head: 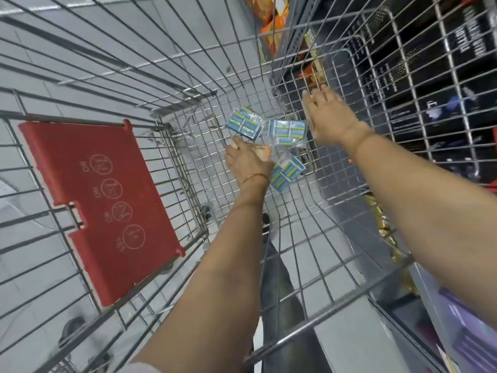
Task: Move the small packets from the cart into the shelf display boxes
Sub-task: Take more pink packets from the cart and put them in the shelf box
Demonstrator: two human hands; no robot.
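Left hand (246, 162) reached into cart (188, 168), fingers curled on orange packet (262, 152). Right hand (329, 115) spread flat, empty. Three blue packets (287, 131) lay flat, long axes differing.

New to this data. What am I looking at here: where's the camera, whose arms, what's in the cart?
There is no robot here. One wide-angle camera sits on a person's head and looks down, so the two bare arms coming in from the bottom are the wearer's own.

They reach into a wire shopping cart, whose red child-seat flap is on the left. On the cart's mesh floor lie three clear packets of small blue boxes: the far packet, the middle packet and the near packet.

The left hand, with a thin band at the wrist, is down among the packets, and something tan shows under its fingers; whether it has a grip on that is unclear. The right hand is spread flat and empty, close to the cart's right wall. Dark store shelves stand beyond that wall.
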